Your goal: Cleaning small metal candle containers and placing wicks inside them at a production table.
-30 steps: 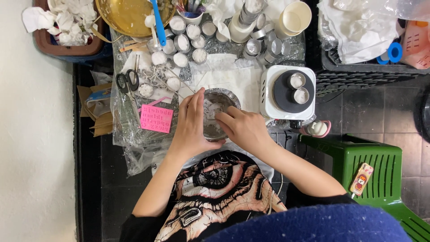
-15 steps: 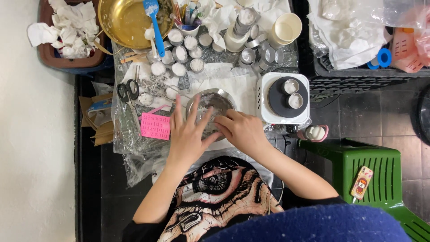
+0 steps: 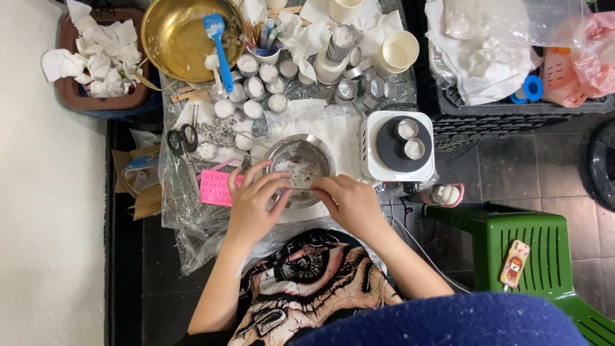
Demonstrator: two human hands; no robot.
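Cluttered worktop, steel bowl [image 3: 300,161] btwn fingers [image 3: 275,186].

Left hand [image 3: 251,206] fingers spread and curled, right hand [image 3: 349,204] fingers pinched, fingertips nearly meeting

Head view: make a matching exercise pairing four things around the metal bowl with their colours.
Things:
1. spatula
2. stool
3. card
4. hot plate

Colours:
A. green
B. white with a dark round top
C. blue
D. pink

Pairs: 1-C, 2-A, 3-D, 4-B.

Both hands, left hand and right hand, touch the metal bowl.
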